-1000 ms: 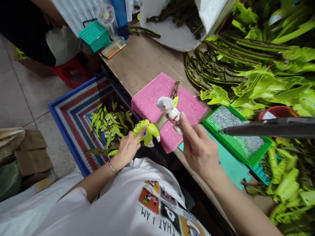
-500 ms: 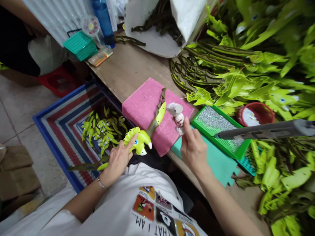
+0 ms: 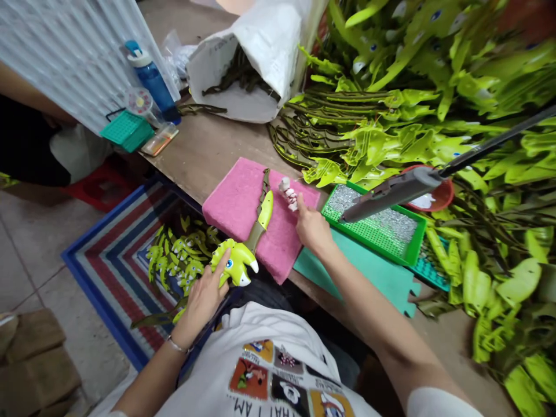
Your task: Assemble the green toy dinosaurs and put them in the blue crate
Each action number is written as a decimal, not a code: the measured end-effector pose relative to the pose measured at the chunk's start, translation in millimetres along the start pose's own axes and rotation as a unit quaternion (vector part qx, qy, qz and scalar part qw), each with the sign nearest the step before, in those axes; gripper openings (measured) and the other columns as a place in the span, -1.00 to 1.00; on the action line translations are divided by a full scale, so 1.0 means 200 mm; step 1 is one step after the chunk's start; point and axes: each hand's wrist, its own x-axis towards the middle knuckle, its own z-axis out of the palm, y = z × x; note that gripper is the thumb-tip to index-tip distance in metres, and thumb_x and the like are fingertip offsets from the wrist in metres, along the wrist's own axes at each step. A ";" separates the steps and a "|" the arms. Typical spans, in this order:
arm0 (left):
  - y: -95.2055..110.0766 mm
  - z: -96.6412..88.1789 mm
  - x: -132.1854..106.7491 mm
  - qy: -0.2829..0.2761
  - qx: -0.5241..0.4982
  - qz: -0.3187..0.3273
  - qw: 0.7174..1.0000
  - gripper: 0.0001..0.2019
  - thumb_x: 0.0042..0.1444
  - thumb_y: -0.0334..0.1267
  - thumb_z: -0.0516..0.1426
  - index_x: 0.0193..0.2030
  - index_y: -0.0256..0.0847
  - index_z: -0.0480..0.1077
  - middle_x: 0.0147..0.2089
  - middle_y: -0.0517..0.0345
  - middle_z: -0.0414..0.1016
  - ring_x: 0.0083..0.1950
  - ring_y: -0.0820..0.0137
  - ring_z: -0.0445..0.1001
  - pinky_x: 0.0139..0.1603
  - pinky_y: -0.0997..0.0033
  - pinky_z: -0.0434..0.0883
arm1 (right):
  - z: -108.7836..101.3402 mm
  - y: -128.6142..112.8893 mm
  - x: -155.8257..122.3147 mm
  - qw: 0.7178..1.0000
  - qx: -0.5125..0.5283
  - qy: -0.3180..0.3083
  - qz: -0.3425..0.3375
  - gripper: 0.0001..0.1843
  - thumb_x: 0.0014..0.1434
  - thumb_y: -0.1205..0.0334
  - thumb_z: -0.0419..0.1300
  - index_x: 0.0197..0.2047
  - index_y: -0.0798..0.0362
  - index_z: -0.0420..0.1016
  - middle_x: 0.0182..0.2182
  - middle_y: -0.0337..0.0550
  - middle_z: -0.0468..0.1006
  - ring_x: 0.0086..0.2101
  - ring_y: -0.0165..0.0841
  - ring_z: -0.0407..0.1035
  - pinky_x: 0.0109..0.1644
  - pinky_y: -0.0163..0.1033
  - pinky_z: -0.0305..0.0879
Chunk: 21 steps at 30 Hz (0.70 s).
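The left hand [image 3: 202, 301] is curled around a lime-green plastic dinosaur head [image 3: 232, 263], with the index finger lying on top, and its long narrow body rests on a pink foam pad [image 3: 230, 200]. The right hand [image 3: 313, 229] pinches a small white piece [image 3: 286, 194] above this pad. Near it is a green tray of silver glitter [image 3: 373, 223]. Beside the table [image 3: 208, 150], a striped tray [image 3: 108, 272] holds more green pieces [image 3: 174, 260].

A wooden bench [image 3: 217, 145] holds a pink sponge [image 3: 234, 202], probably.
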 end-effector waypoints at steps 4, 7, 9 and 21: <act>-0.09 0.07 0.05 -0.004 -0.194 0.053 0.980 -0.25 0.24 -0.30 0.08 0.52 -0.09 -0.11 0.22 -0.14 0.44 0.13 0.17 0.52 0.10 0.21 0.47 | -0.02 0.04 -0.06 0.996 0.041 0.081 -0.005 -0.29 0.29 0.33 -0.16 0.49 0.19 -0.13 0.01 0.34 0.51 -0.25 -0.05 0.53 -0.28 -0.02 0.45; -0.12 0.11 0.07 -0.028 -0.307 0.061 0.949 -0.20 0.25 -0.25 0.08 0.54 -0.14 -0.24 0.33 -0.14 0.37 0.25 0.21 0.45 0.25 0.15 0.40 | -0.03 0.07 -0.12 0.995 0.058 0.087 0.002 -0.33 0.30 0.34 -0.18 0.46 0.22 -0.04 0.04 0.35 0.48 -0.23 -0.04 0.52 -0.24 0.02 0.47; -0.13 0.12 0.07 -0.035 -0.356 0.052 0.932 -0.19 0.27 -0.17 0.09 0.54 -0.15 -0.25 0.36 -0.14 0.32 0.33 0.22 0.37 0.33 0.12 0.33 | -0.01 0.07 -0.14 0.996 0.059 0.064 0.016 -0.35 0.30 0.35 -0.17 0.45 0.19 0.01 0.06 0.32 0.47 -0.20 -0.04 0.53 -0.21 0.02 0.47; -0.10 -0.03 0.18 -0.063 -0.506 -0.001 0.860 -0.49 0.01 0.17 0.28 -0.08 -0.22 0.51 -0.32 0.01 0.56 -0.30 0.24 0.52 -0.20 0.17 0.54 | 0.06 0.12 -0.22 0.957 0.017 0.231 -0.174 -0.51 0.32 0.48 -0.16 0.13 -0.06 0.41 0.03 -0.05 0.57 0.07 -0.25 0.44 0.11 -0.03 0.45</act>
